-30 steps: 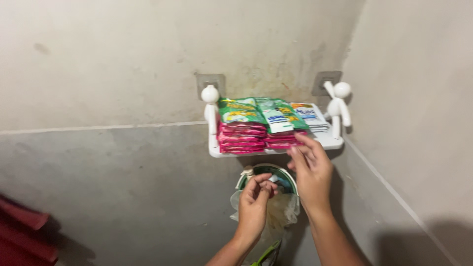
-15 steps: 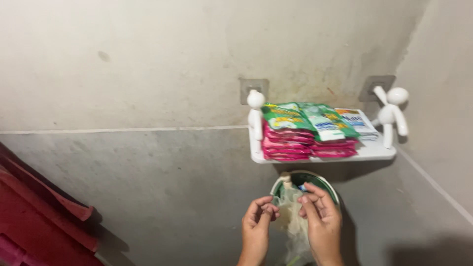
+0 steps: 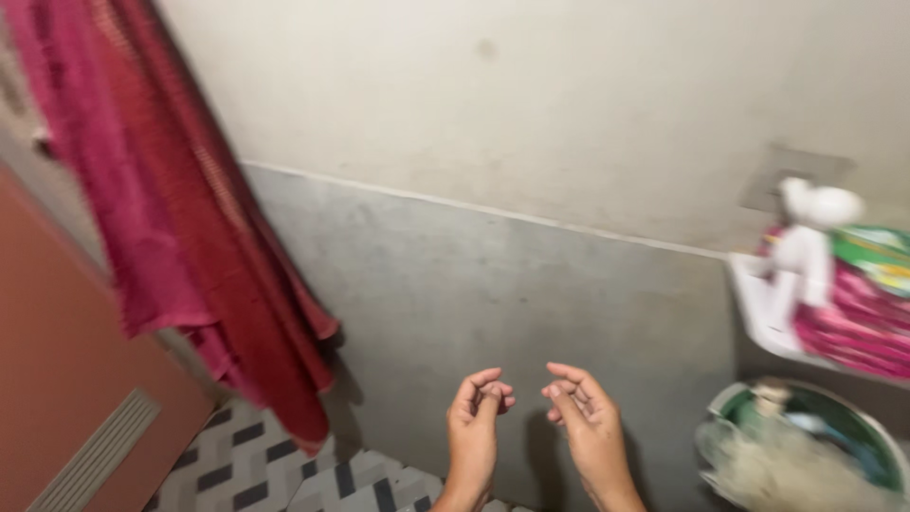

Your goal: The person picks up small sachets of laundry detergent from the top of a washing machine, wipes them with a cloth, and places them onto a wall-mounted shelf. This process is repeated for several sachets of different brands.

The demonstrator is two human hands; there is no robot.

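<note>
1. The left hand (image 3: 477, 422) and the right hand (image 3: 583, 417) rise side by side from the bottom edge, palms turned toward each other, fingers loosely curled, thumb and fingertips nearly pinched. They stand a little apart and touch nothing; neither seems to hold anything, though blur leaves a small scrap between the fingertips uncertain.
2. At about 4 o'clock from the hands sits a round green bowl with a white rim (image 3: 853, 427), with a pale mesh bag (image 3: 777, 465) bunched over its near side. The right hand is the nearer one, but is well clear of it.
3. Up at 2 o'clock a white wall shelf (image 3: 758, 313) carries stacked pink sachets (image 3: 853, 327) topped by green ones (image 3: 877, 251), their long sides running along the wall. A small white figure-shaped bracket (image 3: 806, 232) stands at its left end.
4. At 7 o'clock lies the patterned floor tile (image 3: 275, 469).
5. Farther, at 10 o'clock, a red towel (image 3: 180, 218) hangs beside a reddish-brown door (image 3: 66, 379).
6. Behind everything is the grey-and-cream wall (image 3: 493, 123).
</note>
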